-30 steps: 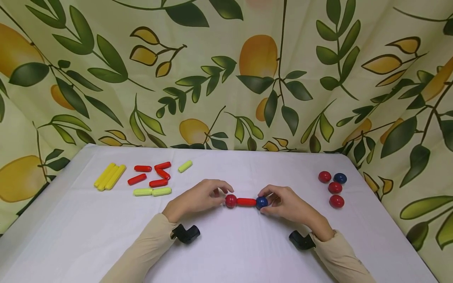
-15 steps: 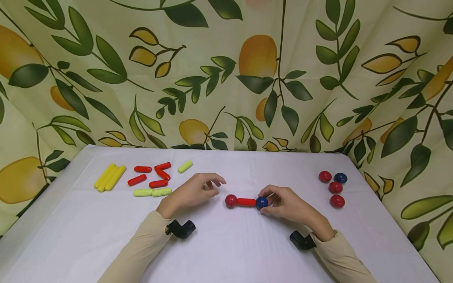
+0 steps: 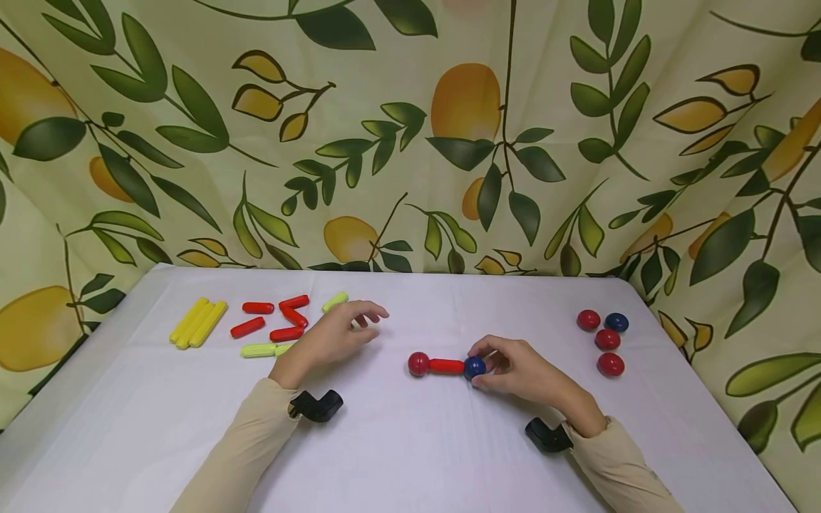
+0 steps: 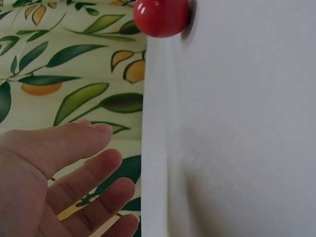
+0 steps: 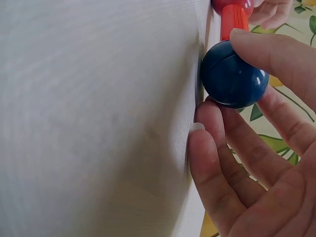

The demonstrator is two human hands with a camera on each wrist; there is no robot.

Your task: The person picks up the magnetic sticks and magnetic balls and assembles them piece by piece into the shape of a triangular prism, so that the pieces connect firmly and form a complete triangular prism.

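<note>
A red ball [image 3: 419, 364], a short red rod [image 3: 446, 366] and a blue ball [image 3: 474, 367] lie joined in a row on the white-covered table. My right hand [image 3: 519, 367] pinches the blue ball [image 5: 234, 74] between thumb and fingers, plainly seen in the right wrist view. Left of this piece, my left hand [image 3: 333, 335] hovers with loosely bent fingers and holds nothing. It is nearest a light green rod [image 3: 335, 301], partly behind it, and it covers part of another light green rod pair [image 3: 258, 350]. The left wrist view shows the red ball [image 4: 162, 17] apart from my fingers.
Several loose red rods [image 3: 247, 328] lie at the left, beside three yellow rods [image 3: 199, 323] placed side by side. At the right are three red balls [image 3: 610, 365] and one blue ball [image 3: 617, 322]. A leaf-patterned curtain [image 3: 385, 178] hangs behind the table [image 3: 410, 449].
My left hand has drawn away from the red ball, leftward and toward the back of the table, to the light green rods. My right hand stays at the blue ball.
</note>
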